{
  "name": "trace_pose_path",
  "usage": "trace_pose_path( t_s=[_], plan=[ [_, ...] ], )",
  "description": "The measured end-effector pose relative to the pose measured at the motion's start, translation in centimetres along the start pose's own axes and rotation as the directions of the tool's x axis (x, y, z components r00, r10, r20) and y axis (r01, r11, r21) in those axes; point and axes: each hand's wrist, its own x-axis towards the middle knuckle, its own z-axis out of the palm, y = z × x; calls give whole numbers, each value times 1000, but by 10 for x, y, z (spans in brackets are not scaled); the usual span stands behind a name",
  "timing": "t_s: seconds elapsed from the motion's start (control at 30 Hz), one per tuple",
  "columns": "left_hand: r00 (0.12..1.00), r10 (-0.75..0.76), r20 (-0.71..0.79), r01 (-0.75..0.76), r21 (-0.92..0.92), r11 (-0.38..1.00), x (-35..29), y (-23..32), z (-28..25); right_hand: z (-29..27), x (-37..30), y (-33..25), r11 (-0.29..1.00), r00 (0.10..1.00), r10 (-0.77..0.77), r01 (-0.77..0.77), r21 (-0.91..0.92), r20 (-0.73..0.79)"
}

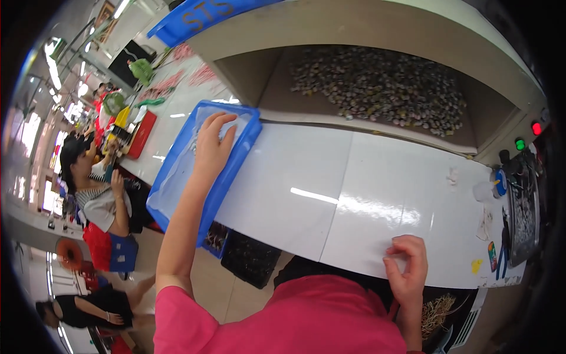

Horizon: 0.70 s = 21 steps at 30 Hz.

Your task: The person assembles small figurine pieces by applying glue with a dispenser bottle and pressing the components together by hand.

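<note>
My left hand (213, 144) reaches over a shallow blue tray (233, 177) at the left of the white worktable. Its thumb and fingers are apart, and I see nothing between them. A whitish sheet (171, 177) lines the tray, with a few small pieces beside my hand, too small to name. Near the table's front edge, on the right, my right hand (408, 265) hovers at the tabletop. Its fingers are loosely curled with the thumb apart, and nothing shows in them.
A large open box (265, 115) behind the table holds a heap of small round pieces (383, 88). Pliers (502, 248), a blue tape roll (500, 183) and a metal tray (523, 218) lie far right. Beneath the table stands a black crate (250, 259). A co-worker (100, 194) sits left.
</note>
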Motion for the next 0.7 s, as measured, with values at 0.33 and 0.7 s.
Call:
trace_pose_path(
  t_s=[0.33,0.7],
  plan=[
    [925,47,377,-86,87,993,122,72,180,-6,1,3,992,993,110,-107,65,-43],
    [945,64,319,80,-420,904,51,102,131,-7,3,9,996,997,72,-70,48,-30]
  ],
)
